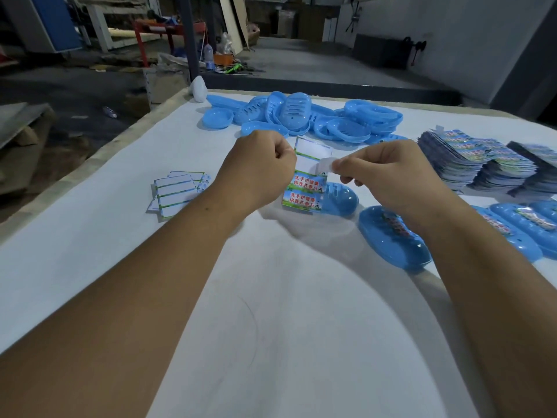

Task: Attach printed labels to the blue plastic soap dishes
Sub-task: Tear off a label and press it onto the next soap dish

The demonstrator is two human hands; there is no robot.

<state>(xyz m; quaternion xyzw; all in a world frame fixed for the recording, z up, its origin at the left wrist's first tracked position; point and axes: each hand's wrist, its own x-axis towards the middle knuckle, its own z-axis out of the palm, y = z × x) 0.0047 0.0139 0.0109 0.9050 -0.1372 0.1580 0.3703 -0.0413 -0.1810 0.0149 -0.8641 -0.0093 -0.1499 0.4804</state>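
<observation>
My left hand (pixel 259 170) pinches the edge of a printed label sheet (pixel 304 191) held above the white table (pixel 90 236). The sheet's upper part is bare white backing; two labels with red characters remain lower down. My right hand (pixel 388 176) pinches a curled, peeled label (pixel 327 164) at the sheet's right edge. A blue soap dish (pixel 339 199) lies just behind the sheet. Another dish with a label inside (pixel 394 239) lies to its right.
A heap of unlabelled blue dishes (pixel 301 116) sits at the table's far side. Stacks of printed label sheets (pixel 482 164) stand at the right, with labelled dishes (pixel 524 227) in front. Used white backing sheets (pixel 176 193) lie at the left. The table's wooden edge runs along the left.
</observation>
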